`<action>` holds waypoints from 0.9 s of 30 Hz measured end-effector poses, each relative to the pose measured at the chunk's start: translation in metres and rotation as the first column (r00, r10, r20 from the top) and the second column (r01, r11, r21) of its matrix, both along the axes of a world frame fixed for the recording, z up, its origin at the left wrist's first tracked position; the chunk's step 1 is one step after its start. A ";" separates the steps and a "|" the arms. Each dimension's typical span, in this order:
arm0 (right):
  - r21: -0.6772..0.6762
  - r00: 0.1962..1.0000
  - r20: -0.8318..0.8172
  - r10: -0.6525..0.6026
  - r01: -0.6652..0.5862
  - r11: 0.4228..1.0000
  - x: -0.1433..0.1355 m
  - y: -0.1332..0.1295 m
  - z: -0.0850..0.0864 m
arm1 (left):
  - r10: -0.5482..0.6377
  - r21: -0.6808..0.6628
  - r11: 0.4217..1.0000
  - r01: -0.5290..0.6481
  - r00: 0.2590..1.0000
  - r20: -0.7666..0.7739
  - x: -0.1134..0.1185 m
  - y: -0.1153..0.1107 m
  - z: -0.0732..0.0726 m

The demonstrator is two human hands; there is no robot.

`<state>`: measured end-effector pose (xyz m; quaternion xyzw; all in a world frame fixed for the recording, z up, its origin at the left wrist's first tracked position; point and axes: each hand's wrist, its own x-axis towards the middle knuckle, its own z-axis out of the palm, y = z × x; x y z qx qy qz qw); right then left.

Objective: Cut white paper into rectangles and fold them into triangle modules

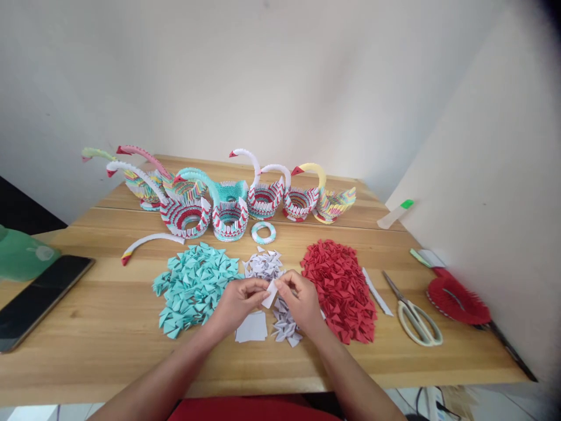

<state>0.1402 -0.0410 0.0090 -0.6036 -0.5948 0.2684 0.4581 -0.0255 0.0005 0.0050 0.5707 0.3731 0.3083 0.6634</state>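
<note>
Pinching the white slip [270, 293] steadies it for both hands, left [242, 301] and right [301, 299]; the stack [251, 327] (plain sheets) sits near, probably for easy reach.

One each of held slip [269, 295], phone [41, 299], scissors [405, 300], ring [263, 240], teal pile [199, 283], red pile [339, 292]; seemingly seven paper swans [177, 217].

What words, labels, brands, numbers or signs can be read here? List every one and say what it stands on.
None: no word, label, brand, number or sign can be read.
Green item at the left edge: a pale mark, too blurred to make out.
Scissors: any maker's mark is too small to read.
Dark phone and white paper slips: no readable text.
</note>
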 end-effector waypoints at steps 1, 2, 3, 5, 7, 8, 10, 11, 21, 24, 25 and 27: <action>0.001 1.000 0.006 -0.002 0.002 1.000 0.000 0.000 0.000 | -0.002 -0.004 1.000 0.002 1.000 0.000 0.000 0.000 0.001; 0.003 1.000 0.009 -0.001 0.001 1.000 0.000 0.000 -0.001 | -0.006 -0.006 1.000 0.006 1.000 0.001 0.000 0.000 0.001; 0.006 1.000 0.010 0.001 -0.001 1.000 0.000 0.000 -0.002 | -0.009 -0.005 1.000 0.009 1.000 0.004 0.000 0.000 0.002; 0.013 1.000 0.005 0.003 -0.003 1.000 0.001 0.001 -0.003 | -0.012 0.001 1.000 0.012 1.000 0.008 0.000 0.000 0.004; 0.012 1.000 0.000 -0.004 0.004 1.000 0.001 0.001 -0.004 | -0.015 0.006 1.000 0.015 1.000 0.008 0.000 0.000 0.005; 0.008 1.000 -0.004 -0.009 0.009 1.000 0.001 0.001 -0.005 | -0.016 0.007 1.000 0.016 1.000 0.007 0.000 -0.001 0.005; 0.000 1.000 -0.014 -0.016 0.016 1.000 0.001 0.000 -0.005 | -0.014 0.011 1.000 0.014 1.000 0.005 0.000 -0.001 0.004; -0.003 1.000 -0.021 -0.017 0.017 1.000 0.001 0.000 -0.005 | -0.014 0.013 1.000 0.014 1.000 0.006 0.001 -0.001 0.004; 0.036 0.997 -0.057 0.044 -0.042 0.998 -0.005 0.000 -0.005 | 0.031 0.188 0.982 -0.011 0.994 -0.105 -0.003 -0.002 0.006; 0.037 0.997 -0.068 0.043 -0.041 0.999 -0.004 0.000 -0.007 | 0.014 0.220 0.975 0.012 0.993 -0.118 -0.004 -0.001 0.008; 0.030 0.996 -0.075 0.049 -0.047 0.998 -0.004 0.001 -0.006 | 0.009 0.222 0.975 0.017 0.993 -0.116 -0.005 -0.001 0.008; 0.004 0.992 -0.105 0.072 -0.072 0.997 -0.003 0.001 -0.005 | -0.006 0.212 0.977 0.028 0.994 -0.108 -0.005 -0.001 0.007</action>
